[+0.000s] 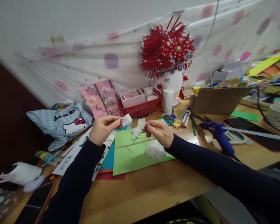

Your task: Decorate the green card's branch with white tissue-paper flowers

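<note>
My left hand (105,128) pinches a small folded piece of white paper (127,120) between thumb and fingertips. To its right, my right hand (160,132) has its fingers closed at another small white paper piece (141,123). Both hands are above a light green sheet (128,160) with a grey-brown branch (133,143) on it. A fluffy white paper flower (156,150) lies on the sheet below my right hand. Between the hands, a smaller crumpled white paper bit (136,133) shows, partly overlapped by the paper in my right hand.
A blue hot glue gun (220,137) lies at right, near a cardboard box (219,100). Behind are a red basket (140,108), a white roll (168,101), open paint pots (171,119) and a red beaded headdress (168,46). A checked bag (60,123) and phone (35,203) are at left.
</note>
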Demonstrator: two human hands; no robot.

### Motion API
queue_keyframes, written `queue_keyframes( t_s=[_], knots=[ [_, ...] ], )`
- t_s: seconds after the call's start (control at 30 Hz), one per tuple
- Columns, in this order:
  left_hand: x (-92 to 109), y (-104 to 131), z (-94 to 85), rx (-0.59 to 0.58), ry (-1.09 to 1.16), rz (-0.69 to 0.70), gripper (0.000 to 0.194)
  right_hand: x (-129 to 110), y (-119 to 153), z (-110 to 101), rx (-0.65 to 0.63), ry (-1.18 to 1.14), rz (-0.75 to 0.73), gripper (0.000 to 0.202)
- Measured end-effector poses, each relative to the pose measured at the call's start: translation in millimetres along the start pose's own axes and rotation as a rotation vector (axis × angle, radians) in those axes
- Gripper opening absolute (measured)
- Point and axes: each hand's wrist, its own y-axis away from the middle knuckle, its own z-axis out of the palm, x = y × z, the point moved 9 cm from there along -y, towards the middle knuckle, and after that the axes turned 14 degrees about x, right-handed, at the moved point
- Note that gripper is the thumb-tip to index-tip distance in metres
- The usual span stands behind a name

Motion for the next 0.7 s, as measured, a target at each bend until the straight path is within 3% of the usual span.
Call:
queue_keyframes(
  t_s=[0.07, 0.2, 0.27, 0.47, 0.7],
  knots=[
    [-13.9, -0.7, 2.6, -0.108, 0.003, -0.113, 0.026, 2.1, -2.0, -1.6, 0.01, 0.019, 0.0, 0.02],
    [-52.3, 31.3, 38.7, -0.638, -0.163, -0.374, 0.023, 3.8, -3.0, -2.7, 0.006, 0.044, -0.011, 0.02],
    [-62.4, 39.8, 50.2, -0.725, -0.183, -0.402, 0.027, 3.4, -2.2, -1.2, -0.016, 0.072, -0.03, 0.02],
    [-68.4, 30.4, 68.5, -0.402, 0.176, -0.504, 0.038, 3.7, -2.3, 5.5, -0.101, 0.257, -0.135, 0.02],
    [-76.7, 30.3, 74.5, -0.178, 0.323, -0.557, 0.031, 3.7, -0.9, 12.6, -0.146, 0.329, -0.235, 0.021]
  ],
)
